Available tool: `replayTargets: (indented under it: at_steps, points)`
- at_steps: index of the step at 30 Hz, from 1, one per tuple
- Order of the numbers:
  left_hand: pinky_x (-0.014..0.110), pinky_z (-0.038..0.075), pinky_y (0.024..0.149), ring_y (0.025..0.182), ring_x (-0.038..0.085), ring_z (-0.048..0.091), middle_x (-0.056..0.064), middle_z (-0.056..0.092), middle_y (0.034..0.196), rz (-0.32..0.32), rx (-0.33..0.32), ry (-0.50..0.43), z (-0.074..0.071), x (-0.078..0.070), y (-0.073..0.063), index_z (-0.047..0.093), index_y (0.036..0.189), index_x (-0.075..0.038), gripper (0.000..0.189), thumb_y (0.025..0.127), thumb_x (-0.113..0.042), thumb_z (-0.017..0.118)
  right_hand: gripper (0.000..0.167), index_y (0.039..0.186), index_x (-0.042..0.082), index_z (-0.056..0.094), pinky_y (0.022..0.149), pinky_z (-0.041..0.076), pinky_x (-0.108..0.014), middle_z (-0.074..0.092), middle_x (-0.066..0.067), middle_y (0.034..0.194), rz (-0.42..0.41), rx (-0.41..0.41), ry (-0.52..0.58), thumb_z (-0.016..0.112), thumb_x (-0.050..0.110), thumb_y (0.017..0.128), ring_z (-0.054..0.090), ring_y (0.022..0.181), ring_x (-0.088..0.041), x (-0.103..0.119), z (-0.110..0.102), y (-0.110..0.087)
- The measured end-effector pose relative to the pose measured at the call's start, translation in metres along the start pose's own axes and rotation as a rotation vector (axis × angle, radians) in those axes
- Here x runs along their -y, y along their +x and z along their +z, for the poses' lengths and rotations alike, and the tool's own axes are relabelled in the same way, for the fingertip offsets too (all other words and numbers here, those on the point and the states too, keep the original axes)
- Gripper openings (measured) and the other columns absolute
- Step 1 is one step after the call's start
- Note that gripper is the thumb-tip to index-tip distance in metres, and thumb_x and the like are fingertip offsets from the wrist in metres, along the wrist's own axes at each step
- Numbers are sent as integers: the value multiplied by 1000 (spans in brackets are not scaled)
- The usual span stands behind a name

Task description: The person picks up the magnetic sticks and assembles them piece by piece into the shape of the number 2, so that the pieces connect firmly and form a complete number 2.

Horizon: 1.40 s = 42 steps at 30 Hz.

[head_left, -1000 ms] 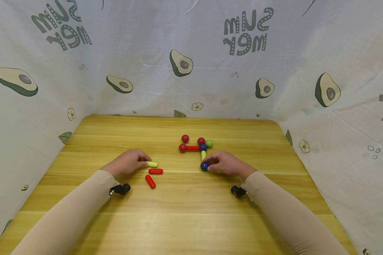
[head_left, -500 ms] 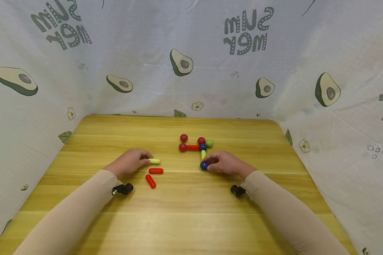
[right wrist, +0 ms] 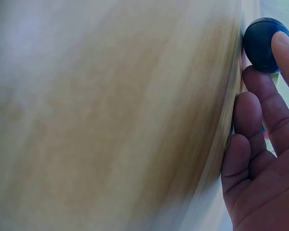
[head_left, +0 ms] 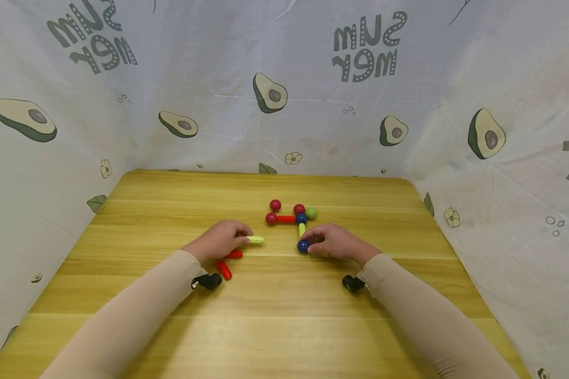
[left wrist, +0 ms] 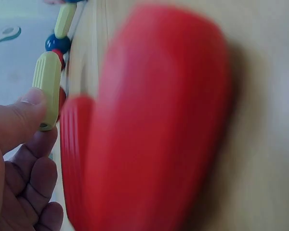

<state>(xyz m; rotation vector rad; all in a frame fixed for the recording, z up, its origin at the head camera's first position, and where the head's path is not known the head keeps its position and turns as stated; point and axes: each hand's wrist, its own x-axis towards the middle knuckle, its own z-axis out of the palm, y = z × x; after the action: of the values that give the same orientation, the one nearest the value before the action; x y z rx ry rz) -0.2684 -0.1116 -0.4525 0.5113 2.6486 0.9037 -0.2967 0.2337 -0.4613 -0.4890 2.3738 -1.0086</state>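
Observation:
My left hand [head_left: 220, 242] pinches a yellow-green ridged rod [head_left: 256, 240] between thumb and fingers, its free end pointing right. In the left wrist view that rod [left wrist: 47, 72] shows a hole in its near end. My right hand [head_left: 334, 243] holds a blue ball [head_left: 303, 246] with thumb and index finger. This ball sits at the near end of a second yellow-green rod [head_left: 302, 230], which leads to another blue ball [head_left: 301, 218]. From there a red rod [head_left: 286, 219] runs left to a dark red ball [head_left: 271, 219].
Two loose red rods, one [head_left: 224, 270] slanted and one [head_left: 236, 254] partly hidden, lie by my left hand. Behind the joined pieces are two more dark red balls, one [head_left: 275, 205] left and one [head_left: 299, 209] right, and a green ball [head_left: 311, 212]. A printed cloth [head_left: 303, 126] surrounds the wooden table [head_left: 265, 326].
My left hand has moved right with the yellow-green rod, now partly covering one red rod. My right hand stays at the blue ball. The loose rear-left red ball has rolled slightly back and forth.

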Motion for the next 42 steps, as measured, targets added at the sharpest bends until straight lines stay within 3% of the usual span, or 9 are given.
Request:
replayTargets:
  at_steps: [9,18,37,42]
  points:
    - [36,53,92,91,16,59,0,72,107,47,2,71,17,-17,18,75,122,-13,22,104,-25,68,28,126,16,76,108,53,-47,74,-4,124,11,-5,1,75,12,98,66,110,-20,2,1,-1]
    - [39,54,99,98,17,62,1,73,114,55,17,93,27,-31,25,74,126,-12,26,105,-25,67,29,128,11,74,108,53,-47,74,-7,126,-15,6,18,74,12,99,66,113,-20,3,0,-4]
    - [37,53,96,94,16,60,-1,72,106,103,26,91,45,-46,37,75,123,-13,23,104,-24,69,29,128,8,74,108,53,-47,76,-8,123,-58,2,11,74,10,99,67,112,-20,4,0,-5]
    - [37,53,96,94,16,60,-2,71,106,88,35,94,51,-50,40,74,124,-14,24,104,-26,68,28,127,7,74,108,53,-47,76,-8,122,-79,1,7,74,11,99,67,111,-20,2,0,-4]
